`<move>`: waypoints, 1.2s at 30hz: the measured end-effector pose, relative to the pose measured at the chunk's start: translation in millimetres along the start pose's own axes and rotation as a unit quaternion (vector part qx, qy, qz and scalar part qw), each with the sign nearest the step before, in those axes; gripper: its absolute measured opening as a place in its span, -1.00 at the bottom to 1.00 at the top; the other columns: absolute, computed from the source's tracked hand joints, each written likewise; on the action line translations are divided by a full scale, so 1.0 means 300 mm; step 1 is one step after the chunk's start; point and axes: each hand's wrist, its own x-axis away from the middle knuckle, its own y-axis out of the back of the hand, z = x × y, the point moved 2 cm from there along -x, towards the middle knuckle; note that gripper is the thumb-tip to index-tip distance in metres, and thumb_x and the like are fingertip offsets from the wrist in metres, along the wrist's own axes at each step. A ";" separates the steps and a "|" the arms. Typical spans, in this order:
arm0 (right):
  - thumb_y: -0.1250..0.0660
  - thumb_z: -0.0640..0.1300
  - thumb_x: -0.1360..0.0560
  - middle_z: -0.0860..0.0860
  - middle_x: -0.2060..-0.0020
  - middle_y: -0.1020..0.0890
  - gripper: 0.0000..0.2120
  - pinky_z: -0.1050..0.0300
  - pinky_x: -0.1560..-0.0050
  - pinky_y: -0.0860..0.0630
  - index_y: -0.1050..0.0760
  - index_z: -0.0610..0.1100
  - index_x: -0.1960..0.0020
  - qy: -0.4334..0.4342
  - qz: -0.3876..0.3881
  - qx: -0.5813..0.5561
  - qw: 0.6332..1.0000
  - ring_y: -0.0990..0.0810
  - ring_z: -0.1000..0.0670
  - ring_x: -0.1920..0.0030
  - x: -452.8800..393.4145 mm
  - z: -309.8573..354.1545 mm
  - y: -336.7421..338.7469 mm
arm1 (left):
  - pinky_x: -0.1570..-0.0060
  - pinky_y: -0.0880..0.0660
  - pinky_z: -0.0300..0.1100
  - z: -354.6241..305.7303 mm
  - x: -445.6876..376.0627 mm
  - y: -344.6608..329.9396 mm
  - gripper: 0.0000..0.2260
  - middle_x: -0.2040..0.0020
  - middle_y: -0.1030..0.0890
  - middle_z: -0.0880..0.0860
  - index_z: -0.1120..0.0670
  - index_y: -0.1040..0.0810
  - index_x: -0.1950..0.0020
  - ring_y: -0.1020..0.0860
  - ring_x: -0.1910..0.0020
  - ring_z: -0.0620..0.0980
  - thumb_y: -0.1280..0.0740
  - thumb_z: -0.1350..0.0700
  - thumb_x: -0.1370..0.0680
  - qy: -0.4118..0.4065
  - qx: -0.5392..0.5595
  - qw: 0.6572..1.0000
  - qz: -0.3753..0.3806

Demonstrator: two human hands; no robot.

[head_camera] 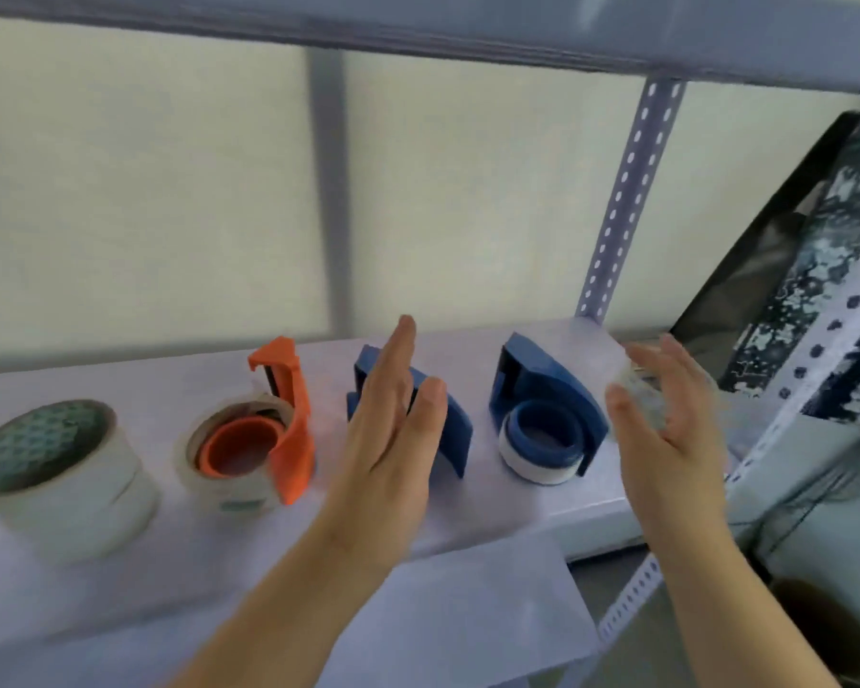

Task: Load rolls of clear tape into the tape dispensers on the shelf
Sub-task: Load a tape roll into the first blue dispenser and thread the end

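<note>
Three dispensers stand on the white shelf (567,504). The orange dispenser (289,429) on the left holds a clear roll around its orange hub. A blue dispenser (455,429) in the middle is partly hidden behind my left hand (393,439), which is flat with fingers straight and holds nothing. Further right, another blue dispenser (542,404) carries a white roll on its hub. At the shelf's right end my right hand (666,429) grips a clear tape roll (641,389), blurred, in the air. A loose stack of clear tape rolls (65,469) sits at far left.
A perforated metal upright (626,191) rises behind the right dispenser. Another perforated post (815,369) stands at the right, beside a dark patterned panel (815,250). The upper shelf (467,27) runs overhead. Translucent panels close the back.
</note>
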 end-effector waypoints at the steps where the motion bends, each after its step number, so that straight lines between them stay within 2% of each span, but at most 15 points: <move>1: -0.25 -0.14 -0.58 0.16 -0.48 -0.23 -0.70 0.24 -0.33 -0.23 -0.44 0.07 -0.28 -0.017 -0.024 0.004 1.000 -0.20 0.35 -0.40 -0.024 -0.042 0.048 | -0.40 -0.17 -0.36 0.004 -0.033 -0.052 -0.57 -0.48 -0.29 -0.24 -0.10 -0.23 -0.50 -0.25 -0.44 -0.34 -0.13 -0.10 -0.63 0.027 0.047 0.998 -0.010; 5: -0.24 -0.06 -0.57 0.10 -0.51 -0.21 -0.70 0.00 -0.42 -0.21 -0.38 0.18 -0.27 -0.085 -0.008 -0.003 0.996 -0.15 0.07 -0.52 -0.101 -0.183 0.156 | -0.28 -0.27 -0.39 0.027 -0.027 -0.294 -0.72 -0.33 -0.41 -0.41 -0.34 -0.40 -0.29 -0.31 -0.32 -0.49 -0.15 -0.19 -0.58 0.062 0.097 0.991 0.066; 8: -0.24 -0.03 -0.57 0.05 -0.42 -0.37 -0.63 -0.11 -0.42 -0.30 -0.28 0.27 -0.30 -0.109 0.040 -0.049 0.992 -0.35 0.05 -0.41 -0.152 -0.267 0.181 | -0.39 -0.24 -0.29 0.025 -0.032 -0.473 -0.81 -0.28 -0.44 -0.41 -0.46 -0.48 -0.08 -0.32 -0.35 -0.43 -0.19 -0.30 -0.50 0.105 0.145 0.978 0.112; 10: -0.25 -0.09 -0.57 0.05 -0.49 -0.28 -0.50 -0.08 -0.46 -0.24 -0.18 0.18 -0.45 -0.127 0.073 -0.062 0.987 -0.25 0.12 -0.46 -0.177 -0.314 0.191 | -0.48 -0.21 -0.07 0.052 -0.053 -0.567 -0.74 -0.32 -0.47 -0.26 -0.46 -0.50 -0.11 -0.32 -0.44 -0.21 -0.20 -0.35 -0.45 0.131 0.162 0.971 0.116; 11: -0.26 -0.09 -0.57 0.05 -0.54 -0.19 -0.42 -0.06 -0.49 -0.18 -0.11 0.12 -0.51 -0.141 0.086 -0.062 0.984 -0.15 0.16 -0.48 -0.186 -0.333 0.196 | -0.47 -0.21 -0.07 0.058 -0.060 -0.605 -0.64 -0.32 -0.47 -0.21 -0.36 -0.47 -0.23 -0.33 -0.45 -0.16 -0.20 -0.34 -0.46 0.138 0.167 0.968 0.126; 14: -0.29 -0.05 -0.56 0.06 -0.56 -0.13 -0.30 -0.07 -0.50 -0.16 0.02 0.10 -0.56 -0.159 0.123 -0.074 0.977 -0.10 0.16 -0.50 -0.200 -0.387 0.192 | -0.28 -0.35 -0.31 0.068 -0.046 -0.692 -0.52 -0.25 -0.52 -0.26 -0.14 -0.31 -0.44 -0.45 -0.29 -0.29 -0.22 -0.16 -0.52 0.153 0.131 0.956 0.212; 17: -0.33 0.07 -0.45 0.07 -0.49 -0.32 -0.31 -0.16 -0.42 -0.32 -0.09 0.26 -0.49 -0.152 0.158 -0.088 0.972 -0.32 0.02 -0.46 -0.203 -0.415 0.174 | -0.43 -0.25 -0.17 0.086 -0.055 -0.741 -0.33 -0.41 -0.39 -0.15 -0.05 -0.11 -0.54 -0.34 -0.40 -0.20 -0.20 -0.12 -0.45 0.165 0.059 0.961 0.214; 21: -0.31 0.03 -0.39 0.09 -0.28 -0.49 -0.66 -0.18 -0.25 -0.49 -0.42 0.27 -0.14 -0.114 0.140 -0.079 0.980 -0.52 -0.03 -0.29 -0.212 -0.432 0.183 | -0.49 -0.12 -0.17 0.096 -0.061 -0.747 -0.33 -0.50 -0.21 -0.15 -0.05 0.00 -0.56 -0.16 -0.48 -0.20 -0.22 -0.09 -0.51 0.170 0.009 0.966 0.194; 24: -0.32 -0.01 -0.48 0.28 -0.16 -0.52 -0.81 -0.21 -0.19 -0.52 -0.45 0.20 -0.06 -0.091 0.142 -0.070 0.983 -0.53 -0.05 -0.26 -0.210 -0.431 0.183 | -0.54 0.04 -0.15 0.081 -0.043 -0.735 -0.32 -0.58 0.08 -0.20 -0.09 0.13 -0.57 0.09 -0.52 -0.28 -0.22 -0.02 -0.58 0.118 -0.044 0.974 0.190; 26: -0.31 -0.08 -0.55 0.36 -0.09 -0.55 -0.82 -0.27 -0.28 -0.44 -0.46 0.20 -0.05 -0.079 0.134 -0.084 0.984 -0.42 -0.10 -0.40 -0.199 -0.421 0.186 | -0.53 0.09 -0.22 0.052 -0.033 -0.727 -0.35 -0.54 0.18 -0.32 -0.16 0.15 -0.55 0.18 -0.49 -0.39 -0.20 0.04 -0.62 0.053 -0.052 0.975 0.209; 28: -0.29 -0.12 -0.57 0.40 -0.09 -0.58 -0.80 -0.25 -0.45 -0.22 -0.48 0.21 -0.04 -0.051 0.114 -0.104 0.987 -0.18 0.09 -0.53 -0.187 -0.381 0.195 | -0.50 0.12 -0.29 0.018 -0.027 -0.708 -0.36 -0.52 0.23 -0.39 -0.20 0.17 -0.54 0.23 -0.45 -0.46 -0.19 0.01 -0.63 -0.007 -0.075 0.972 0.221; 30: -0.29 -0.11 -0.57 0.47 -0.08 -0.56 -0.81 -0.18 -0.53 -0.05 -0.48 0.21 -0.03 -0.016 0.093 -0.099 0.991 -0.02 0.32 -0.50 -0.177 -0.333 0.202 | -0.48 0.16 -0.29 -0.004 -0.016 -0.667 -0.32 -0.51 0.27 -0.40 -0.19 0.23 -0.54 0.26 -0.44 -0.47 -0.19 -0.01 -0.62 -0.050 -0.097 0.971 0.215; 31: -0.29 -0.08 -0.57 0.46 -0.12 -0.53 -0.84 -0.18 -0.53 -0.04 -0.48 0.19 -0.04 0.012 0.082 -0.082 0.993 0.01 0.33 -0.50 -0.169 -0.308 0.201 | -0.49 0.16 -0.28 -0.015 -0.007 -0.638 -0.30 -0.51 0.27 -0.39 -0.18 0.25 -0.54 0.26 -0.45 -0.45 -0.21 0.00 -0.61 -0.062 -0.093 0.971 0.212; 34: -0.26 0.04 -0.51 0.30 -0.26 -0.49 -0.84 -0.22 -0.43 -0.26 -0.48 0.18 -0.08 0.101 0.069 -0.047 0.991 -0.17 0.10 -0.53 -0.132 -0.225 0.165 | -0.52 0.12 -0.29 -0.026 0.034 -0.523 -0.25 -0.53 0.21 -0.38 -0.16 0.21 -0.54 0.21 -0.49 -0.39 -0.25 -0.01 -0.55 -0.092 -0.082 0.974 0.188; 36: -0.24 0.05 -0.51 0.12 -0.27 -0.52 -0.76 -0.11 -0.28 -0.45 -0.50 0.14 -0.16 0.156 0.089 -0.031 0.983 -0.39 0.01 -0.40 -0.095 -0.166 0.112 | -0.48 0.07 -0.36 -0.014 0.070 -0.431 -0.23 -0.56 0.15 -0.33 -0.16 0.17 -0.56 0.14 -0.54 -0.29 -0.26 -0.08 -0.51 -0.128 -0.121 0.975 0.133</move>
